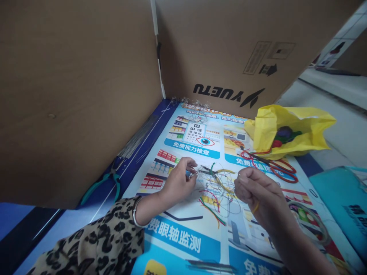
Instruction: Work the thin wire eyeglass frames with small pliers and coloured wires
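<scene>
My left hand (181,178) is closed, its fingertips pinching thin silvery wire at the left side of a loose, looped wire tangle (222,188). On the other side of the tangle my right hand (255,191) is held in a pinch; whatever is between its fingertips is too small to make out. Pliers with yellow handles (226,171) lie among the wire loops, between the two hands. Short red, green and yellow cords (212,212) rest on the printed poster (197,229) just below the tangle.
Cardboard panels (86,95) stand at the left and back. Teal-handled pliers (117,181) and straight wires (137,139) lie left. Rightward are a yellow bag (306,118), red-handled scissors (283,172), a wire coil (323,229) and a teal case (338,202). More wire pieces (197,105) sit behind.
</scene>
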`<state>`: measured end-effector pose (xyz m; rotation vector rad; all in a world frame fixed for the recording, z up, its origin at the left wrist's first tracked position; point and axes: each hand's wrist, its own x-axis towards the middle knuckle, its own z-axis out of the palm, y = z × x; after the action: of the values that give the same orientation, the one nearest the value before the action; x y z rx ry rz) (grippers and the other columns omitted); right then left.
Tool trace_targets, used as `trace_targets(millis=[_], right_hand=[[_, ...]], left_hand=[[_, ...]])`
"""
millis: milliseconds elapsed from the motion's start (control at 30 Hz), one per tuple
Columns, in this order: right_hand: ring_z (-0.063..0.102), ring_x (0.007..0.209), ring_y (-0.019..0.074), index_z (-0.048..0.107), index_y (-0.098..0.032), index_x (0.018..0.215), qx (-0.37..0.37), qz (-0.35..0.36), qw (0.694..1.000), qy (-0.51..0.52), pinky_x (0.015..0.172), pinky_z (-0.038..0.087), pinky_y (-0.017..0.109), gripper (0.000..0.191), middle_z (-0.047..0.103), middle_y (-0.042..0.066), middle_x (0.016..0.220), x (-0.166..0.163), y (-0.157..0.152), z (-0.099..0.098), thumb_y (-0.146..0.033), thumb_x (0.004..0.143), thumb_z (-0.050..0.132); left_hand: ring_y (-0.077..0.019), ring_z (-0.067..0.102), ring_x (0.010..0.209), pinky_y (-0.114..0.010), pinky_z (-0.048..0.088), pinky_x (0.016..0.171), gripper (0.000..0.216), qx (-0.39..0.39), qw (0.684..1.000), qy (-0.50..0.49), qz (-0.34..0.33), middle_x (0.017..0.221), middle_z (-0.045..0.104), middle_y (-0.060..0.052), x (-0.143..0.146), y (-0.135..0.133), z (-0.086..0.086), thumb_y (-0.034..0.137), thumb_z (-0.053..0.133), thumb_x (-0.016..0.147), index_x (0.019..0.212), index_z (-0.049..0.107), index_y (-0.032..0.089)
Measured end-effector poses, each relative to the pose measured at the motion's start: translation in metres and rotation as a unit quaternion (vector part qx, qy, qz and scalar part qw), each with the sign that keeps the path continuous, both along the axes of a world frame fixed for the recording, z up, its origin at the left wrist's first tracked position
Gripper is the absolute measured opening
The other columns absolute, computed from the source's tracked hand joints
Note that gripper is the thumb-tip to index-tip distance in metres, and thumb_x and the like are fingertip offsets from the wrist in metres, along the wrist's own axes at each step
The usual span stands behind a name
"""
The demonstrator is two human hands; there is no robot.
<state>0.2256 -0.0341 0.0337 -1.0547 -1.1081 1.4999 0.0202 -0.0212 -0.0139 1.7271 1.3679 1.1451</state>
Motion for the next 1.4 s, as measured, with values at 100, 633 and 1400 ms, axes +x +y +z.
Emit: trace_targets(millis=[100,633,1400], right_hand=[[0.025,0.045,0.0078,0.051,-0.020,0.066,0.000,-0.005,1.000,0.003,0.044,0.016,0.025,0.018,0.032,-0.006,0.047,0.0003,0.0013,-0.0007,-0.031,0.079,0.059],[0.025,0.044,0.0074,0.051,-0.020,0.068,-0.001,-0.015,1.000,0.002,0.044,0.016,0.025,0.016,0.032,-0.006,0.048,0.0013,0.0028,-0.0019,-0.029,0.078,0.059],[0.024,0.043,0.0064,0.051,-0.019,0.066,-0.006,-0.007,1.000,0.023,0.044,0.014,0.026,0.017,0.031,-0.006,0.045,-0.0005,0.0025,-0.0017,-0.028,0.079,0.058]], left_hand=[[-0.0144,0.060,0.088,-0.024,0.048,0.066,0.038,-0.007,1.000,-0.011,-0.010,0.102,0.057,-0.005,0.0001,-0.0014,-0.0015,0.007,0.054,0.073,0.106,0.043,0.020],[-0.0156,0.059,0.091,-0.030,0.050,0.076,0.040,0.083,0.995,0.034,-0.032,0.104,0.057,-0.006,-0.0043,-0.0024,-0.0049,0.004,0.049,0.074,0.110,0.051,0.022],[-0.0177,0.055,0.099,-0.033,0.047,0.082,0.026,0.207,0.976,0.002,-0.067,0.098,0.059,-0.009,-0.0088,-0.0006,-0.0018,0.001,0.045,0.077,0.089,0.062,0.018]])
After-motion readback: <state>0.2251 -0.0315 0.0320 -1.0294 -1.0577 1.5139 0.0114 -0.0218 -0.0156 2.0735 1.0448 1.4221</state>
